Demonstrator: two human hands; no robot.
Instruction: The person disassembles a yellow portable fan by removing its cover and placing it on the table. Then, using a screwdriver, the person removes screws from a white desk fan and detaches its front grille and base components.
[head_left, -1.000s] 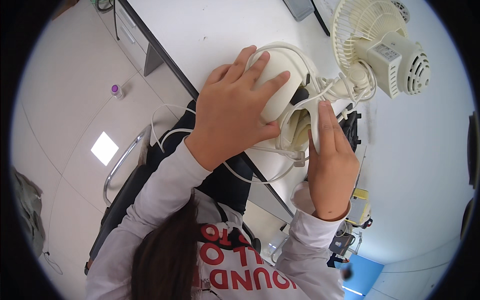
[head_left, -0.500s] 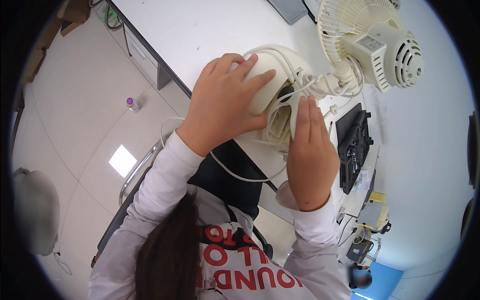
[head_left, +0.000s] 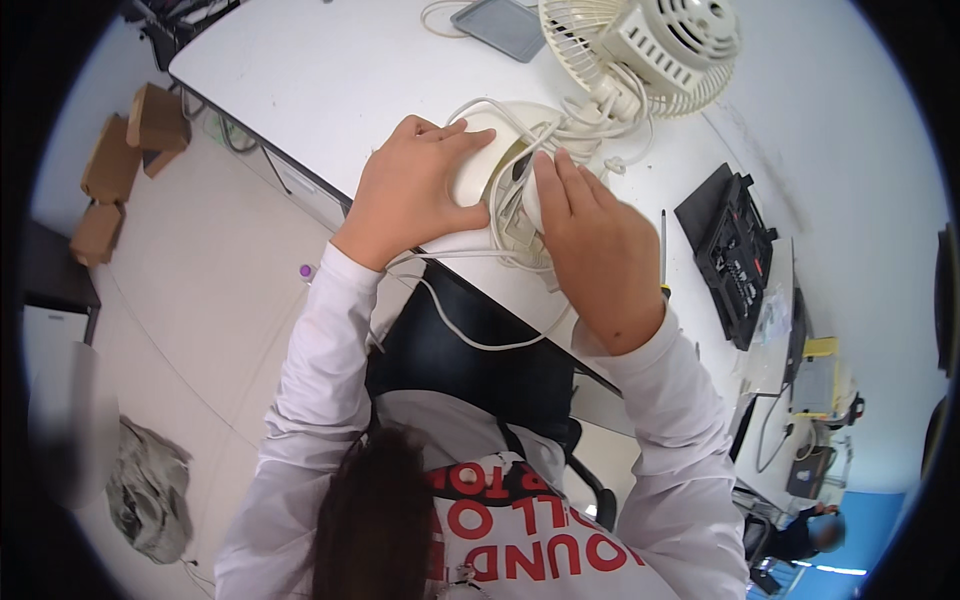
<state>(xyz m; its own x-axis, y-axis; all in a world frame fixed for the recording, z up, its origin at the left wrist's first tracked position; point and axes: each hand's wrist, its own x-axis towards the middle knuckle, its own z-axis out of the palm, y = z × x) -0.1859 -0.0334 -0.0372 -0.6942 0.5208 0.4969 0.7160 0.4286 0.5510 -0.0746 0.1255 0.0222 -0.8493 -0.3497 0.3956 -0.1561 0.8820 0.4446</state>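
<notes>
A cream electric fan lies on the white table, its round caged head (head_left: 650, 50) at the far side and its base (head_left: 475, 180) towards me. My left hand (head_left: 410, 190) grips the base's left side, with fingers and thumb spread over the pale cover. Against the opposite side of the base lies my right hand (head_left: 595, 240), its fingers straight and close together; its thumb is hidden. Between the hands, an opening in the base shows a dark round part (head_left: 520, 168) and tangled white cord. More white cord (head_left: 490, 347) loops off the near edge over my lap.
An open black tool case (head_left: 735, 255) lies to the right, with a screwdriver (head_left: 664, 245) beside it. A grey tray (head_left: 500, 25) rests at the far edge. Cardboard boxes (head_left: 107, 165) and a crumpled grey cover (head_left: 150, 490) are on the left floor. Another person (head_left: 805, 535) is at lower right.
My view has shifted, so the fan and hands appear farther left and the fan head higher. Both hands keep to the same sides of the base, their fingers in slightly different places.
</notes>
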